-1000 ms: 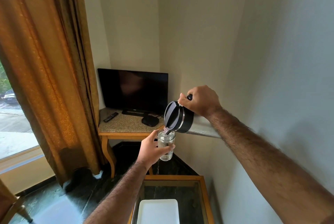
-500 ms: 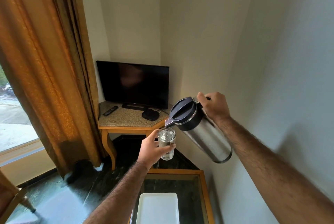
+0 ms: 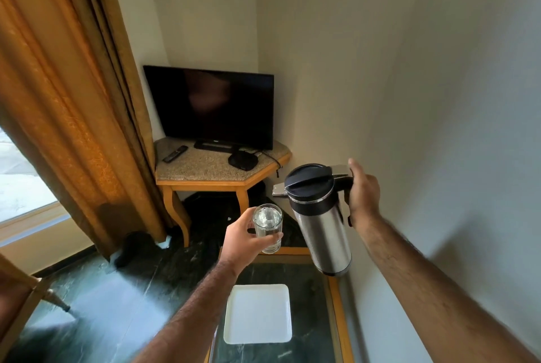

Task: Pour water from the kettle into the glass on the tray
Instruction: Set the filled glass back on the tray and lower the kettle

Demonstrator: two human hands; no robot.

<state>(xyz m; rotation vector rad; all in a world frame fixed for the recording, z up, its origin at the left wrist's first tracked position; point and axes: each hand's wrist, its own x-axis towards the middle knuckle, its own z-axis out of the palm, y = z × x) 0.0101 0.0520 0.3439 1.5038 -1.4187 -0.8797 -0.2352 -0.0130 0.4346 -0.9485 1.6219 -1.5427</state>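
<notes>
My left hand (image 3: 244, 241) holds a clear glass (image 3: 268, 226) in the air, upright, with water in it. To its right, my right hand (image 3: 363, 194) grips the handle of a steel kettle (image 3: 323, 222) with a black lid. The kettle hangs nearly upright, its spout pointing left a little above the glass rim, clear of it. No water runs from the spout. A white square tray (image 3: 257, 314) lies bare on the glass-topped table (image 3: 339, 304) below both hands.
A corner stand (image 3: 210, 171) holds a dark TV (image 3: 210, 106), a remote (image 3: 175, 154) and a small black box (image 3: 243, 160). An orange curtain (image 3: 67, 99) hangs at the left. The wall (image 3: 439, 99) is close on the right. A chair leg (image 3: 55, 301) shows at lower left.
The kettle has swung back from a steep pouring tilt to nearly upright and moved right and down, away from the glass. The glass stays in my left hand with water in it.
</notes>
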